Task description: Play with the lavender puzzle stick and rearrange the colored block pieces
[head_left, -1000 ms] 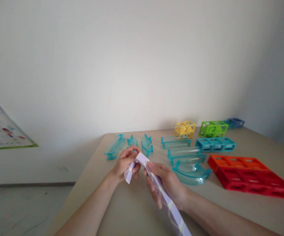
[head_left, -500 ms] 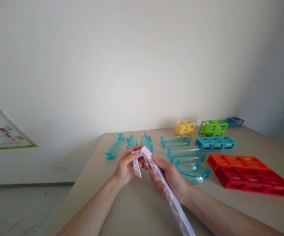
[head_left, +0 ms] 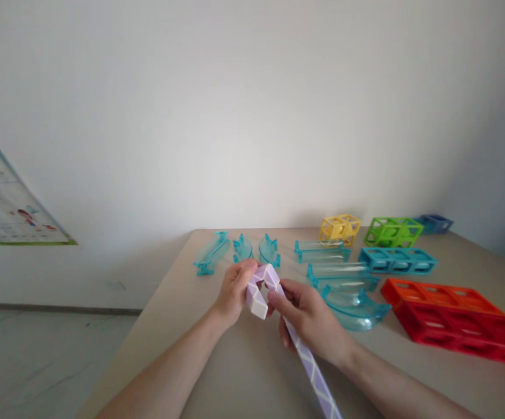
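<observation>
A lilac and white snake puzzle [head_left: 308,366] runs from the bottom edge up to my hands, its top end bent into a hook. My left hand [head_left: 235,291] is closed on the bent end segments. My right hand [head_left: 311,320] is closed round the straight part just below the bend. Both hands hover over the beige table [head_left: 235,372], near its left side.
Clear teal track pieces [head_left: 211,253] lie in a row behind my hands, with a curved one [head_left: 352,305] beside my right hand. Red and orange frames [head_left: 453,317] lie at the right. Teal [head_left: 396,260], green [head_left: 392,231] and yellow [head_left: 340,228] frames stand further back. A poster [head_left: 3,201] hangs at the left.
My left hand has folded the puzzle's end segments further down and inward, tightening the hook. The view has shifted slightly left.
</observation>
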Action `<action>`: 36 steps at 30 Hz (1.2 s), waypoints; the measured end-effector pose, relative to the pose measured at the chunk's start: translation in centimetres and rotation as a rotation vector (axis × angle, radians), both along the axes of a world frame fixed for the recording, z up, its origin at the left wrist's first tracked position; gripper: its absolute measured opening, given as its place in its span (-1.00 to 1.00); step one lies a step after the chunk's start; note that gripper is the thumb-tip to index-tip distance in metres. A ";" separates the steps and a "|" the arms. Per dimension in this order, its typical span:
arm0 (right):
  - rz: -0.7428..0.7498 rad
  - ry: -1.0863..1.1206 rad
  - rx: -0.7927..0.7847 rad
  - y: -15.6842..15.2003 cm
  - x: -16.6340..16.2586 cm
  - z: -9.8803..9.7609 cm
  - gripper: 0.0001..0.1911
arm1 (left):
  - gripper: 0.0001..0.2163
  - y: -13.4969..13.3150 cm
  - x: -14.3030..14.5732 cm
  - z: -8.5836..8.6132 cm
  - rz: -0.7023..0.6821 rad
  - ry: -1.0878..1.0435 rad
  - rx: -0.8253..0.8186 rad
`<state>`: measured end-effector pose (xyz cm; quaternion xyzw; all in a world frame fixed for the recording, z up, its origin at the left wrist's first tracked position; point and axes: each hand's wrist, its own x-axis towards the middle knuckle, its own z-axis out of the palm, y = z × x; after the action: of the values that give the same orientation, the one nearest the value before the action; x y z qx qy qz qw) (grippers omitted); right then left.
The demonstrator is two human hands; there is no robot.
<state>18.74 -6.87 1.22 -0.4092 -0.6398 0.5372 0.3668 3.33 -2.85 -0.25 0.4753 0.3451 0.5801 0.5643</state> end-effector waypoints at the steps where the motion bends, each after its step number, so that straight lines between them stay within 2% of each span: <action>1: -0.029 -0.045 0.034 -0.2 0.0 0.1 -0.64 | -0.70 -0.1 0.1 0.2 -0.015 -0.015 -0.027; 7: -0.216 -0.287 0.278 -1.0 -0.1 1.0 -0.77 | -0.67 -0.4 0.7 1.1 -0.102 -0.052 -0.212; 10: -0.246 -0.356 0.357 -1.0 0.1 1.1 -0.74 | -0.66 -0.4 0.7 1.2 -0.160 -0.014 -0.256; 12: -0.237 -0.352 0.364 -0.7 0.3 1.1 -0.68 | -0.66 -0.5 0.7 1.1 -0.212 0.012 -0.237; 16: -0.203 -0.310 0.272 -0.2 0.5 1.0 -0.57 | -0.65 -0.9 0.9 0.9 -0.284 0.080 -0.175; 23: -0.324 -0.361 0.344 -0.2 0.3 0.4 -0.54 | -0.70 -1.1 1.3 -0.3 -0.030 0.295 0.052; 27: -0.317 -0.330 0.366 -0.2 0.2 0.3 -0.56 | -0.72 -0.9 1.2 -0.1 0.001 0.264 0.111; 29: -0.282 -0.316 0.364 -0.3 0.3 0.4 -0.58 | -0.73 -0.8 1.0 0.4 -0.059 0.190 0.026; 33: -0.142 -0.288 0.356 -0.7 0.5 0.9 -0.60 | -0.78 -0.5 -0.2 1.5 -0.371 0.071 -0.334; 36: -0.081 -0.230 0.404 -1.0 0.4 1.2 -0.67 | -0.74 -0.1 -1.5 1.6 -0.540 -0.001 -0.511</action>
<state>19.19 -7.92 2.44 -0.4112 -0.7551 0.3330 0.3872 1.88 -2.98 1.36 0.3928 0.3405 0.3059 0.7976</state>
